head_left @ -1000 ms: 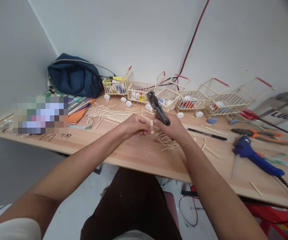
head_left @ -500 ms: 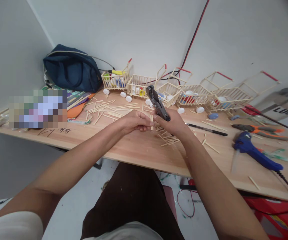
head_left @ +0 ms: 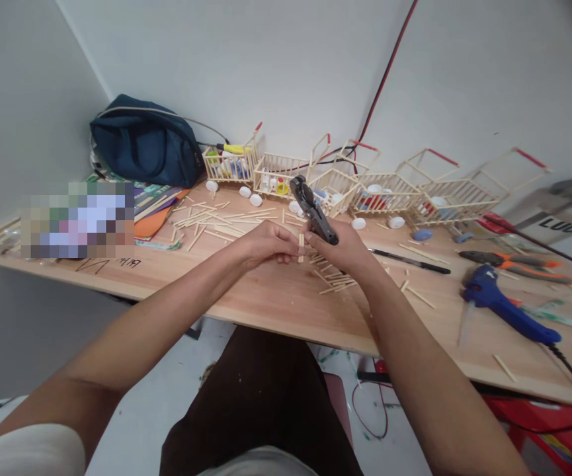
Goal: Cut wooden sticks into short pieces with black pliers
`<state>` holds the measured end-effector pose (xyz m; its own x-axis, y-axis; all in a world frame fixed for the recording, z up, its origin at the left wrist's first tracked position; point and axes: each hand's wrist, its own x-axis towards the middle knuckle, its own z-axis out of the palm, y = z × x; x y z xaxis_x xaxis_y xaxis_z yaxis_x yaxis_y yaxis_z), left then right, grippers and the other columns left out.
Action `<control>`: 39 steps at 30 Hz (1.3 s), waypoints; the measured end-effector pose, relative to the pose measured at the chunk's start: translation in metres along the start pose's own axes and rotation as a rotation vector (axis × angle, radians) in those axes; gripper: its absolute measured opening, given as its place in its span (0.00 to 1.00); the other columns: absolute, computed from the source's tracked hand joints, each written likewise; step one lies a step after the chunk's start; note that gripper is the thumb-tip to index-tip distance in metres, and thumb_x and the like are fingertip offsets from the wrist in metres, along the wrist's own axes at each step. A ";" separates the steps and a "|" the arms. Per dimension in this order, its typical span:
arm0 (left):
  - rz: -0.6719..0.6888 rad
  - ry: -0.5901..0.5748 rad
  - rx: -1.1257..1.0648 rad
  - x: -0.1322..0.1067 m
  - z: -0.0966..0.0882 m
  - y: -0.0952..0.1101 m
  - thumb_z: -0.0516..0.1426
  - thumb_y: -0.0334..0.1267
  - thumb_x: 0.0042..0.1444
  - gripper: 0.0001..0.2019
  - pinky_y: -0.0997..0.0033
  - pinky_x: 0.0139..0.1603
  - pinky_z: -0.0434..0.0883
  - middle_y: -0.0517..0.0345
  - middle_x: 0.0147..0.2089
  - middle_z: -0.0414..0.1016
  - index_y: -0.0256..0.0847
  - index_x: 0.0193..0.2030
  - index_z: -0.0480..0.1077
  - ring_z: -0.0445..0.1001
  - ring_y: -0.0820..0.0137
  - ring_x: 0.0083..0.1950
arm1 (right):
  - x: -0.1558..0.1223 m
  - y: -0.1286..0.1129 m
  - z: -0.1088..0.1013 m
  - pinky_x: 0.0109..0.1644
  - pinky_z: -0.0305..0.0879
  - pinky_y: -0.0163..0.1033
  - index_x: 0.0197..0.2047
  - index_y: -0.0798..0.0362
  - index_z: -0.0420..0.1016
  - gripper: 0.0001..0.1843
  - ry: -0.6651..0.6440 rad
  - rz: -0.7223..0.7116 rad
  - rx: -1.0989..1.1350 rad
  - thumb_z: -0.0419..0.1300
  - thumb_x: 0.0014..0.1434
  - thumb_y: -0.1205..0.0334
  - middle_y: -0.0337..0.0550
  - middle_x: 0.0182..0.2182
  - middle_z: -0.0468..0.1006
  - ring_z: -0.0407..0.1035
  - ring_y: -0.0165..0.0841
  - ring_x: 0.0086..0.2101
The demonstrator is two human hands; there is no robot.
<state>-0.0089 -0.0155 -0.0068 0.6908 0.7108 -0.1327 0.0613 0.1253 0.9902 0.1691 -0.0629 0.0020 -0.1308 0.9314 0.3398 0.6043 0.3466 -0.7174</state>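
Between the fingertips of my left hand are short wooden sticks, held upright. My right hand is close beside it, wrapped round a dark grey pliers-like tool. The tool's head points up and away to the left, and its lower part is hidden by the palm. Right behind and below my right hand, a small lattice of wooden sticks lies on the table, partly covered by the hand.
Several miniature stick-built shopping carts stand along the wall. Loose sticks lie left of them. A pen, orange-handled pliers and a blue glue gun with its cord are to the right. A blue bag sits back left.
The view has shifted very slightly. Both hands keep nearly the same place, with the sticks and the pliers-like tool still in them.
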 end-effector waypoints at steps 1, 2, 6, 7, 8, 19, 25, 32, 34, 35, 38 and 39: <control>0.008 0.006 0.017 0.000 0.000 0.000 0.69 0.37 0.39 0.11 0.79 0.22 0.62 0.55 0.20 0.72 0.31 0.21 0.74 0.66 0.80 0.20 | 0.000 0.000 0.000 0.35 0.59 0.37 0.35 0.53 0.72 0.09 0.002 0.000 0.001 0.57 0.53 0.58 0.39 0.28 0.73 0.66 0.32 0.29; 0.014 0.009 0.033 -0.001 0.001 0.000 0.68 0.36 0.40 0.11 0.79 0.22 0.62 0.55 0.20 0.72 0.31 0.21 0.74 0.65 0.80 0.20 | -0.001 0.000 0.000 0.34 0.59 0.37 0.35 0.53 0.72 0.09 0.002 0.000 0.001 0.57 0.53 0.58 0.39 0.28 0.73 0.65 0.32 0.29; 0.022 0.016 0.079 -0.003 0.002 0.002 0.67 0.35 0.41 0.08 0.80 0.22 0.60 0.56 0.20 0.73 0.31 0.22 0.75 0.65 0.81 0.20 | 0.000 -0.001 0.000 0.34 0.58 0.36 0.34 0.53 0.71 0.09 -0.015 -0.007 -0.019 0.57 0.54 0.57 0.39 0.27 0.73 0.65 0.32 0.29; 0.022 0.017 0.086 -0.003 0.003 0.003 0.67 0.34 0.41 0.08 0.79 0.22 0.60 0.56 0.20 0.73 0.31 0.22 0.75 0.65 0.81 0.20 | 0.000 -0.001 0.000 0.34 0.58 0.36 0.34 0.53 0.71 0.09 -0.019 -0.010 -0.029 0.57 0.54 0.56 0.39 0.27 0.73 0.65 0.32 0.29; 0.023 0.016 0.091 -0.003 0.003 0.003 0.66 0.34 0.41 0.08 0.79 0.22 0.60 0.56 0.20 0.73 0.31 0.22 0.75 0.65 0.80 0.20 | 0.000 -0.001 0.000 0.34 0.58 0.36 0.34 0.53 0.71 0.09 -0.023 -0.011 -0.043 0.57 0.55 0.56 0.39 0.27 0.73 0.65 0.32 0.29; 0.039 0.009 0.058 -0.002 0.006 0.004 0.68 0.36 0.40 0.10 0.79 0.21 0.59 0.57 0.19 0.71 0.31 0.21 0.74 0.64 0.80 0.20 | 0.000 0.001 -0.001 0.33 0.57 0.37 0.33 0.53 0.71 0.10 -0.006 -0.019 -0.094 0.55 0.54 0.55 0.40 0.27 0.73 0.65 0.33 0.28; 0.044 -0.005 0.022 -0.001 0.005 0.002 0.68 0.39 0.40 0.12 0.78 0.22 0.58 0.58 0.19 0.70 0.32 0.22 0.74 0.63 0.80 0.21 | 0.001 -0.001 -0.004 0.33 0.58 0.37 0.32 0.53 0.69 0.12 0.008 0.004 -0.084 0.55 0.53 0.52 0.40 0.27 0.72 0.64 0.33 0.28; 0.087 -0.012 -0.006 0.001 0.005 0.000 0.68 0.42 0.41 0.13 0.79 0.21 0.56 0.60 0.20 0.69 0.32 0.25 0.75 0.60 0.81 0.20 | 0.001 -0.002 -0.007 0.33 0.57 0.37 0.30 0.52 0.67 0.11 0.017 0.023 -0.063 0.55 0.53 0.52 0.40 0.26 0.72 0.65 0.34 0.28; 0.106 -0.003 -0.005 0.001 0.005 -0.002 0.67 0.43 0.43 0.13 0.79 0.22 0.58 0.59 0.23 0.72 0.33 0.27 0.75 0.63 0.80 0.22 | 0.001 -0.003 -0.006 0.34 0.57 0.38 0.31 0.52 0.68 0.11 0.026 0.011 -0.073 0.55 0.54 0.53 0.40 0.26 0.72 0.65 0.34 0.29; 0.123 0.000 0.000 0.001 0.005 -0.003 0.66 0.44 0.44 0.14 0.79 0.23 0.59 0.58 0.24 0.73 0.33 0.28 0.75 0.65 0.80 0.23 | 0.000 -0.003 -0.006 0.34 0.58 0.38 0.31 0.52 0.68 0.11 0.031 0.004 -0.072 0.56 0.54 0.53 0.40 0.26 0.72 0.65 0.34 0.29; 0.221 0.021 0.043 0.002 0.005 -0.005 0.65 0.43 0.47 0.13 0.78 0.29 0.63 0.55 0.27 0.76 0.32 0.29 0.76 0.69 0.77 0.27 | 0.000 -0.003 -0.006 0.35 0.59 0.38 0.31 0.52 0.68 0.12 0.030 0.021 0.000 0.57 0.54 0.52 0.39 0.26 0.72 0.65 0.33 0.29; 0.262 0.036 0.060 0.002 0.005 -0.005 0.65 0.42 0.47 0.12 0.77 0.31 0.65 0.55 0.28 0.76 0.32 0.30 0.76 0.70 0.77 0.28 | 0.000 -0.002 -0.005 0.34 0.60 0.38 0.31 0.52 0.68 0.13 0.021 0.053 0.062 0.58 0.54 0.50 0.39 0.25 0.71 0.65 0.33 0.28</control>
<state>-0.0043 -0.0179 -0.0123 0.6624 0.7380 0.1285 -0.0728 -0.1073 0.9916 0.1720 -0.0644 0.0069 -0.0827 0.9464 0.3122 0.5599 0.3033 -0.7710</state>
